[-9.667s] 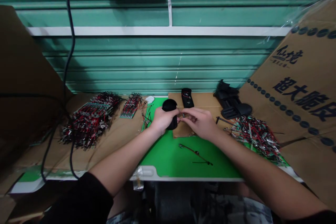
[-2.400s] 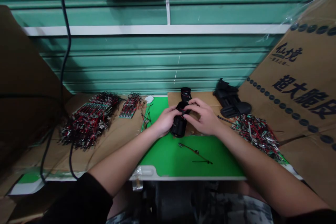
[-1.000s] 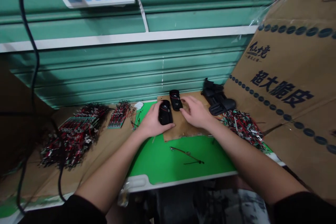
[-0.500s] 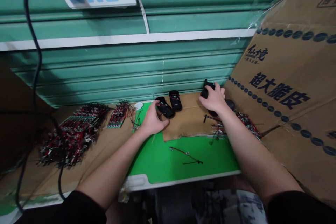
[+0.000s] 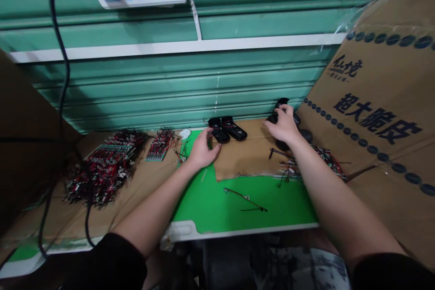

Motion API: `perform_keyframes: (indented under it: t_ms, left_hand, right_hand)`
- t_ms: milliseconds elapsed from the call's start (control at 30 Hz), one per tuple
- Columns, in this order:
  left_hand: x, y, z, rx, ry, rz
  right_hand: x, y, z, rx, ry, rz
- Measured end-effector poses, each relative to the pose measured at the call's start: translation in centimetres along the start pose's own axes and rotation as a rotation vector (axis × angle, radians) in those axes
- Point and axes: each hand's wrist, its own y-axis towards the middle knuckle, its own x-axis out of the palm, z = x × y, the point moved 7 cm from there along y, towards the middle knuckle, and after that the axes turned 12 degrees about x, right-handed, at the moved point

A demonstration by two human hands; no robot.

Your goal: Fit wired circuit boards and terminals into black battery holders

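My left hand rests at the left end of a black plastic casing, its thumb and fingers apart, with the fingertips at the casing's edge. A second black casing with a thin red wire lies beside it, tilted down to the right. At the back right, my right hand has its fingers curled on a black plastic part among several dark pieces. Another curved black piece shows just above its fingertips. The hand partly hides these pieces.
Wired circuit boards are heaped at left, with a smaller bundle nearby. A loose wire lies on the green tabletop. More wired parts sit beside a tall cardboard box. A black cable hangs at left.
The view has shifted slightly. The two black casings have turned and now lie closer together. My right hand has moved a little over the dark parts at the back right.
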Motion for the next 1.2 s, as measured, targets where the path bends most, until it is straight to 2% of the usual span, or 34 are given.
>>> perform_keyframes:
  t_ms: [133, 267, 400, 500, 633, 700, 833, 933, 967, 1033, 1133, 1200]
  left_hand:
    - [0.2, 0.0, -0.1, 0.021, 0.015, -0.030]
    - [0.0, 0.0, 0.3, 0.029, 0.025, -0.048]
    - [-1.2, 0.0, 2.3, 0.069, 0.071, 0.058]
    - [-1.0, -0.3, 4.2, 0.067, -0.100, 0.113]
    - [1.3, -1.0, 5.9, 0.008, -0.485, 0.028]
    - [2.2, -1.2, 6.0, -0.029, -0.620, 0.013]
    - [2.5, -1.2, 5.1, -0.116, -0.710, 0.069]
    - [1.6, -1.4, 3.6, -0.276, -0.774, 0.225]
    - [1.4, -1.5, 3.2, -0.340, -0.804, 0.272]
    - [1.1, -1.8, 2.9, -0.442, -0.870, 0.297]
    - [1.2, -1.9, 3.4, -0.522, -0.958, 0.215]
    - [1.3, -2.0, 3.8, -0.545, -0.993, 0.188]
  right_hand:
    - [-1.4, -1.2, -1.8, -0.090, 0.017, 0.064]
    - [-3.2, -4.6, -6.2, -0.302, 0.079, 0.107]
    - [-4.0, -9.0, -10.4, -0.460, 0.218, 0.112]
    - [-3.1, -11.8, -12.4, -0.484, 0.333, -0.036]
    - [-1.6, -14.7, -14.1, -0.527, 0.556, -0.365]
    - [-1.3, -15.6, -14.6, -0.565, 0.607, -0.454]
    - [-1.1, -15.8, -14.7, -0.582, 0.616, -0.484]
    - [-1.3, -15.2, -14.3, -0.549, 0.559, -0.420]
    - [-1.1, -15.2, -14.1, -0.528, 0.522, -0.444]
    - [0.2, -15.8, -13.9, -0.490, 0.403, -0.650]
    - [2.7, -18.7, -13.4, -0.488, 0.133, -1.067]
    - [3.7, -20.3, -13.1, -0.540, -0.011, -1.153]
